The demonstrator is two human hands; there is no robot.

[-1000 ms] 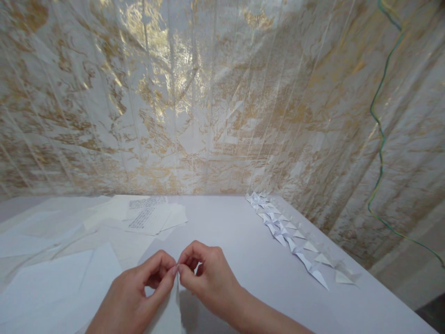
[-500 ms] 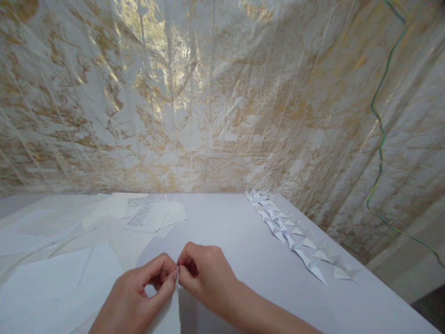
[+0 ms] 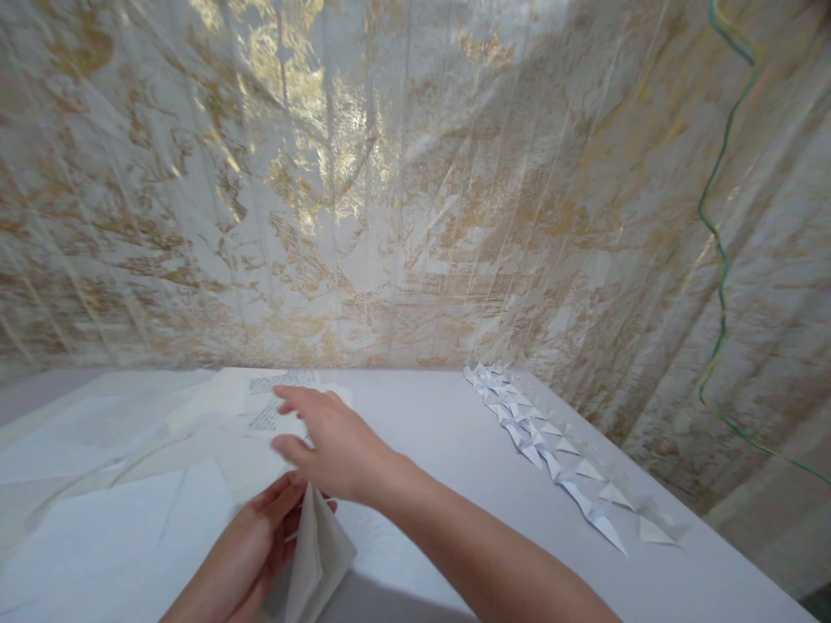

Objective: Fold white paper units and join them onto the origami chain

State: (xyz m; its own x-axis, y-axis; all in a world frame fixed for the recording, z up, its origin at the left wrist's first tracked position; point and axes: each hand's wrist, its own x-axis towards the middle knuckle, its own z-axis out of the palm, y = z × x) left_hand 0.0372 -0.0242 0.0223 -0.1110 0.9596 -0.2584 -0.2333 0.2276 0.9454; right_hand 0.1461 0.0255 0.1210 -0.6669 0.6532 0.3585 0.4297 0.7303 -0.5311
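Observation:
A folded piece of white paper (image 3: 323, 558) stands tilted near the front of the table, its layers meeting in a point at the top. My left hand (image 3: 263, 532) grips it by its left side near that point, some fingertips showing behind it. Just above the paper, my right hand (image 3: 334, 446) is open, thumb and fingers apart and pointing left, with nothing between them. Behind the right hand's fingertips lie sheets with handwriting (image 3: 263, 422), partly covered by the hand.
Loose white sheets (image 3: 97, 536) overlap across the left of the white table (image 3: 428, 415). Rows of small folded paper pieces (image 3: 558, 467) run along its right side. A gold-patterned curtain (image 3: 389, 216) hangs behind, with a green-yellow wire (image 3: 722, 285) at the right.
My right hand has let go of the paper's edge, opened and moved up and left. The paper, held in my left hand, has turned so that its folded layers show.

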